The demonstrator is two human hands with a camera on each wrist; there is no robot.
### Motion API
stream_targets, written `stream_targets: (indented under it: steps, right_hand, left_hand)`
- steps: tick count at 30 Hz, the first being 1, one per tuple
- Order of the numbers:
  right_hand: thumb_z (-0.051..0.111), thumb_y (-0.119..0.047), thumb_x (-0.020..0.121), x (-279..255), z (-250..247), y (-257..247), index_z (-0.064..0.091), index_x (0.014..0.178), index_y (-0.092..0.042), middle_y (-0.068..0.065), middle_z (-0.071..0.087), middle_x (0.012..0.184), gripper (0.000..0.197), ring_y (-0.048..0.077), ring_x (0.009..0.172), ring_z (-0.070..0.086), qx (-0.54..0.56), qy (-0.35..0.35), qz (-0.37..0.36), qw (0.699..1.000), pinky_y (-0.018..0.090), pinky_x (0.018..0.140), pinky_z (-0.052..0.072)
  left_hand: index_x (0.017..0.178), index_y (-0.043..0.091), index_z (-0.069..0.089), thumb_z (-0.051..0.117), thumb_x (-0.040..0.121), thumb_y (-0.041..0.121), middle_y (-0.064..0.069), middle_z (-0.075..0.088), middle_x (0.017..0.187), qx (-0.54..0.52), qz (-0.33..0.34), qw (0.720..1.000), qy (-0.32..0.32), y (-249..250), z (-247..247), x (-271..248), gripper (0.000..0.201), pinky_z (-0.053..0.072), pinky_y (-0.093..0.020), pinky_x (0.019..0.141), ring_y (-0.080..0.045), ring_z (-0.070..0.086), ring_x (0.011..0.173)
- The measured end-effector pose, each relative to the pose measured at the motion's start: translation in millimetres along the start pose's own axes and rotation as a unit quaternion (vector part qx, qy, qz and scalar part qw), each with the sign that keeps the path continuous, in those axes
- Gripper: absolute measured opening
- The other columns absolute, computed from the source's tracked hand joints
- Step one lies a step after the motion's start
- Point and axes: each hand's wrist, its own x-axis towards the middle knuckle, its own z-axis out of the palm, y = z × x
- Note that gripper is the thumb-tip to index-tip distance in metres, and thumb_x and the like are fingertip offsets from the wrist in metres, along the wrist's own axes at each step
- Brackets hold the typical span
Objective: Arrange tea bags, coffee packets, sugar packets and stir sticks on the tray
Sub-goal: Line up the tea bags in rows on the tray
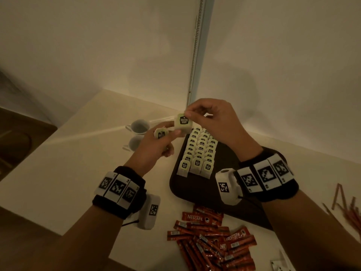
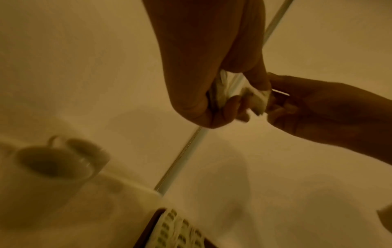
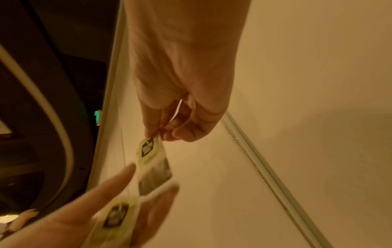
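Above the far end of the dark tray (image 1: 226, 169), my right hand (image 1: 188, 114) pinches the top corner of a pale green tea bag (image 1: 182, 123). My left hand (image 1: 172, 129) grips a second tea bag (image 1: 161, 133), and its thumb touches the lower edge of the first. In the right wrist view the pinched tea bag (image 3: 155, 161) hangs from my right hand (image 3: 160, 134) above the left hand's tea bag (image 3: 115, 214). Several tea bags (image 1: 199, 153) stand in three neat rows on the tray. Red coffee packets (image 1: 211, 237) lie heaped in front of the tray. Stir sticks (image 1: 347, 208) lie at the right.
Two white cups (image 1: 139, 126) stand left of the tray, by the wall corner. White sugar packets (image 1: 281, 265) show at the bottom right edge. A beaded cord (image 1: 195, 55) hangs down the wall behind the tray. The table's left edge drops off near the floor (image 1: 19, 137).
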Motion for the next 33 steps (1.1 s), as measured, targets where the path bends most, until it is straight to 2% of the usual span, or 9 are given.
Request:
stream_targets:
  steps: [2,5,9,14,21,25,28,30,33]
  right_hand:
    - [0.067,-0.017,0.085,-12,-2,13,0.071,0.088,-0.015,-0.003,0.070,0.081,0.005,0.004,0.070,0.062,0.003,-0.009,0.042,0.999,0.014,0.066,0.050]
    - [0.064,-0.014,0.087,-38,1,46,0.069,0.092,-0.011,-0.007,0.066,0.080,0.008,0.002,0.065,0.060,-0.033,-0.055,0.139,0.988,0.010,0.062,0.050]
    - [0.058,-0.014,0.091,-79,18,101,0.066,0.102,-0.009,-0.003,0.063,0.095,0.014,0.000,0.071,0.056,-0.101,-0.140,0.253,0.952,0.007,0.059,0.046]
    - [0.057,-0.009,0.091,-103,45,141,0.062,0.103,-0.003,0.001,0.060,0.091,0.014,0.006,0.074,0.057,-0.039,-0.126,0.377,0.917,0.014,0.058,0.051]
    - [0.061,-0.013,0.089,-90,61,164,0.066,0.100,-0.003,0.009,0.065,0.099,0.015,0.013,0.080,0.059,-0.112,-0.047,0.363,0.924,0.023,0.073,0.053]
    - [0.061,-0.013,0.089,-86,65,167,0.066,0.101,-0.001,0.007,0.063,0.098,0.017,0.011,0.087,0.054,-0.153,-0.053,0.340,0.927,0.019,0.076,0.042]
    - [0.063,-0.013,0.088,-84,66,171,0.065,0.100,-0.001,0.009,0.065,0.099,0.018,0.018,0.093,0.061,-0.143,-0.057,0.351,0.924,0.029,0.085,0.052]
    - [0.064,-0.015,0.088,-82,67,171,0.065,0.100,-0.002,0.012,0.066,0.101,0.018,0.023,0.096,0.063,-0.144,-0.052,0.355,0.922,0.034,0.085,0.054]
    - [0.060,-0.024,0.091,-68,61,149,0.063,0.100,-0.007,0.002,0.062,0.094,0.019,0.015,0.089,0.059,-0.124,-0.004,0.324,0.938,0.024,0.077,0.051]
  left_hand:
    - [0.109,0.008,0.049,0.048,0.094,0.015,-0.017,0.071,0.098,-0.070,-0.060,0.996,0.015,-11,-6,-2,0.017,0.041,-0.024,0.048,-0.022,0.059,0.054]
    - [0.098,0.006,0.047,0.026,0.091,0.005,-0.020,0.071,0.092,-0.148,-0.084,0.985,0.031,-22,-13,-6,0.023,0.050,-0.025,0.054,-0.030,0.067,0.067]
    - [0.098,0.006,0.050,0.028,0.096,0.005,-0.021,0.067,0.103,-0.156,-0.074,0.983,0.064,-30,-15,-1,0.022,0.056,-0.027,0.065,-0.034,0.068,0.089]
    - [0.102,0.017,0.059,0.044,0.100,0.016,-0.007,0.071,0.101,-0.103,-0.051,0.989,0.096,-36,-17,2,0.015,0.055,-0.028,0.065,-0.026,0.068,0.093]
    - [0.103,0.012,0.056,0.037,0.102,0.027,-0.012,0.071,0.092,-0.169,-0.075,0.976,0.116,-35,-18,3,0.025,0.055,-0.025,0.061,-0.024,0.070,0.079]
    - [0.104,0.012,0.059,0.028,0.103,0.038,-0.010,0.073,0.090,-0.180,-0.089,0.975,0.099,-33,-20,3,0.040,0.056,-0.026,0.065,-0.026,0.070,0.082]
    - [0.112,0.011,0.057,0.024,0.103,0.041,-0.012,0.072,0.094,-0.168,-0.080,0.978,0.094,-31,-20,3,0.045,0.056,-0.026,0.066,-0.025,0.069,0.085]
    - [0.113,0.010,0.056,0.024,0.103,0.037,-0.013,0.071,0.097,-0.155,-0.081,0.981,0.085,-30,-20,3,0.043,0.055,-0.027,0.068,-0.026,0.068,0.087]
    - [0.113,0.008,0.056,0.033,0.100,0.019,-0.014,0.070,0.102,-0.106,-0.077,0.989,0.068,-31,-21,4,0.028,0.054,-0.026,0.070,-0.027,0.067,0.093]
